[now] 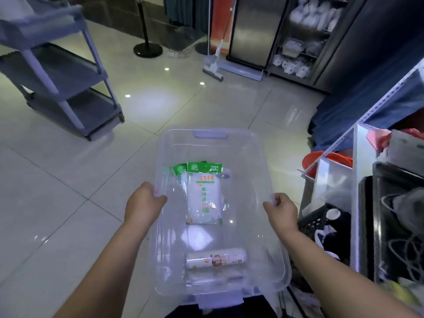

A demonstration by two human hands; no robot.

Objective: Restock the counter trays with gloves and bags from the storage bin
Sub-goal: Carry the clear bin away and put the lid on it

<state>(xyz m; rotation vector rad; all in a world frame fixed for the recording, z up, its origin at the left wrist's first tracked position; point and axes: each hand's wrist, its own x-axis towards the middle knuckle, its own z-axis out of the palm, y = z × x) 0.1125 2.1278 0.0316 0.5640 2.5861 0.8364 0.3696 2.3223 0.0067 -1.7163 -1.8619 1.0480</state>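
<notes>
I hold a clear plastic storage bin [259, 154] above the tiled floor, in the middle of the view. My left hand [143, 204] grips its left rim and my right hand [281, 211] grips its right rim. Inside lie packs of disposable gloves [203, 193] with green headers, stacked near the centre. A roll of bags [215, 258] lies on its side at the near end of the bin.
A grey three-tier cart [59, 72] stands at the left. A metal shelving unit [367, 157] with trays, cables and a black basket [321, 223] is close on the right. A mop [213, 70], a stand base [148, 50] and a steel cabinet [298, 42] are ahead.
</notes>
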